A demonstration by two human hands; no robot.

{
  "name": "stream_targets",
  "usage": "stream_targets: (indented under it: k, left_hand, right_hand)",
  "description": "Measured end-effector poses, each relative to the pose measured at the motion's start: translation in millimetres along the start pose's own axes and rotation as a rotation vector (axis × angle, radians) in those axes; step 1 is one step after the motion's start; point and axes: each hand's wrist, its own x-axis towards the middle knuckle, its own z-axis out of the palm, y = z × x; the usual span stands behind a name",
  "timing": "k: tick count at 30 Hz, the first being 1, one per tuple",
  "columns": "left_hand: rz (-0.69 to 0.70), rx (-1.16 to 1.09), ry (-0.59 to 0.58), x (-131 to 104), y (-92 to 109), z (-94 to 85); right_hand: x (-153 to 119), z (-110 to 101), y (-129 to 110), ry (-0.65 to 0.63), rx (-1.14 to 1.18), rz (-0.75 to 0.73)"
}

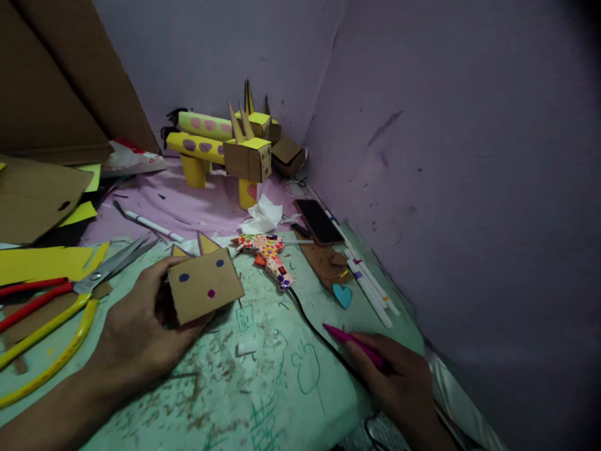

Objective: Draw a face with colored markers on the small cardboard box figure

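My left hand (141, 326) grips a small cardboard box (200, 294) from its left side and underneath. Two blue dots and one magenta dot mark the face of the box turned to me, and pointed yellow pieces (209, 243) rise behind its top edge. In my right hand (394, 376), pinched between thumb and fingers, is a magenta marker (359, 346) pointing left, apart from the box. Between and beyond the hands lies a flower-patterned glue gun (267, 254), its black cord (312, 326) running toward my right hand.
Red-handled and yellow-handled scissors (96, 275) lie at left near yellow paper (44, 266). Yellow paper giraffe-like figures (248, 160) stand at the back. A phone (319, 221), white markers (370, 291) and a blue heart (342, 295) lie along the right, beside the wall (451, 188).
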Motion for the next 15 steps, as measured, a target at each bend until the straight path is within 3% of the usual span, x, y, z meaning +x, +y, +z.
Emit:
stream_targets:
  k: [8, 15]
  left_hand:
    - [0.020, -0.020, -0.005, 0.1, 1.3, -0.7]
    - [0.008, -0.054, -0.027, 0.4, 2.0, 0.9]
  right_hand:
    - [0.8, -0.2, 3.4, -0.018, -0.084, -0.075]
    - [-0.3, 1.7, -5.7, -0.005, -0.063, 0.037]
